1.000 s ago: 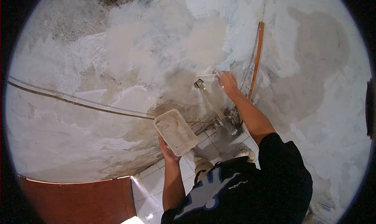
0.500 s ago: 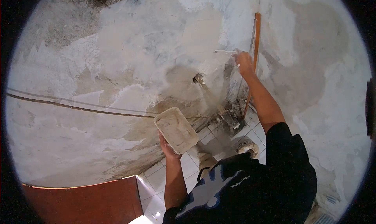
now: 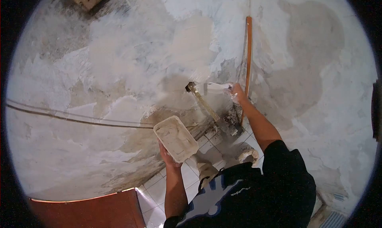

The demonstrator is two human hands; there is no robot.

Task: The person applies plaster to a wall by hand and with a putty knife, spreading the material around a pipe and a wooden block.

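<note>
Patchy plastered wall [image 3: 119, 68] fills the view. At it, the right hand [image 3: 237, 94] clamps a white flat-bladed trowel [image 3: 217, 87], blade just right of a slanted metal pipe [image 3: 203, 104]. Nearer and left, the left hand [image 3: 168, 155] grips a rectangular putty-smeared tray [image 3: 176, 138] from beneath; if it tips, putty could probably spill onto the white tiled floor [image 3: 163, 180].

No text can be read with certainty. A short line of small pale lettering [image 3: 240, 191] is printed on the dark shirt [image 3: 286, 176]; it is seen upside down and is too small and blurred to be deciphered. A large blue-and-white graphic [image 3: 211, 196] is borne beside it; whether letters are formed cannot be told.
</note>
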